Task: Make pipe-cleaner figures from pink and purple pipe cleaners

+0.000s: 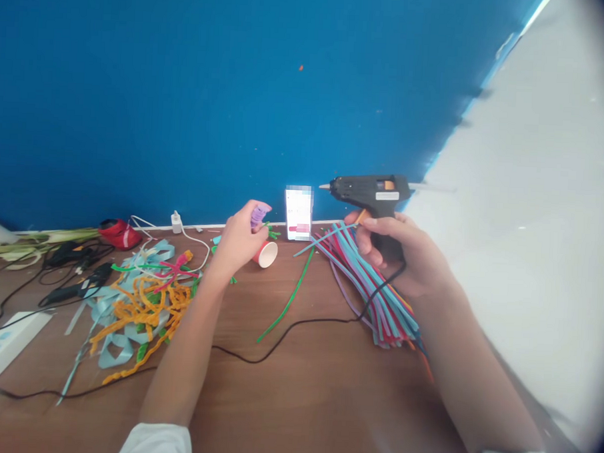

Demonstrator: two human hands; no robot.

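Observation:
My right hand (406, 248) is wrapped round the handle of a black glue gun (366, 188), fingers by its orange trigger. The nozzle points left and a clear glue stick (431, 187) juts from the back. In my left hand (242, 234) is a small purple coiled piece (259, 214), pinched between thumb and fingers; its lower part is hidden. Just below that hand, a red paper cup (267, 254) lies on its side, its white mouth facing me. Beneath the glue gun lies a bundle of coloured pipe cleaners (374, 290), mostly blue, pink and purple.
A lit phone (298, 213) leans on the blue wall. One green pipe cleaner (291, 299) and the gun's black cord (277, 345) cross the brown table (274, 412). At left are tangled orange pipe cleaners (146, 306), blue ribbon (116, 352), a white power strip (11, 341) and another glue gun (79, 287).

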